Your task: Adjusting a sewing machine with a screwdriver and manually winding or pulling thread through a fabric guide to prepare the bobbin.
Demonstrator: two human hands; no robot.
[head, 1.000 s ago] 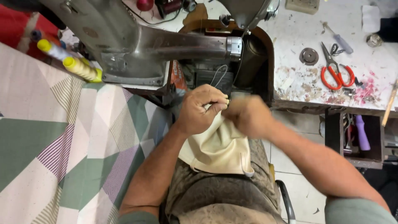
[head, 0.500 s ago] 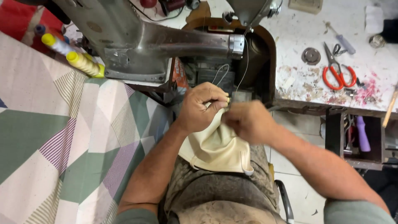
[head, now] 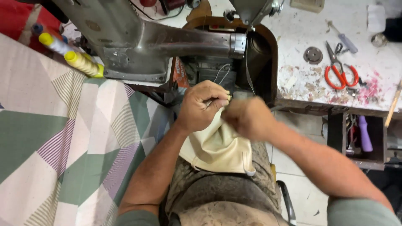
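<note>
A cream-coloured piece of soft material [head: 220, 148] hangs over my lap, its top edge bunched between both hands. My left hand [head: 204, 105] pinches that edge together with a small yellowish object at its fingertips. My right hand [head: 247, 117], blurred by motion, grips the same edge right beside the left. Both hands sit just below the arm of a grey metal sewing machine [head: 138, 39], in front of its dark opening.
Left of me lies a patterned cloth in green, purple and white [head: 54, 142], with yellow thread spools [head: 81, 62] at its top. On the stained white worktop [head: 301, 29] at right lie red-handled scissors [head: 339, 71], a round metal disc [head: 313, 55] and a small tool.
My right hand has shifted slightly and become blurred while working at the material's edge; my left hand keeps its pinch. The view has tilted a little.
</note>
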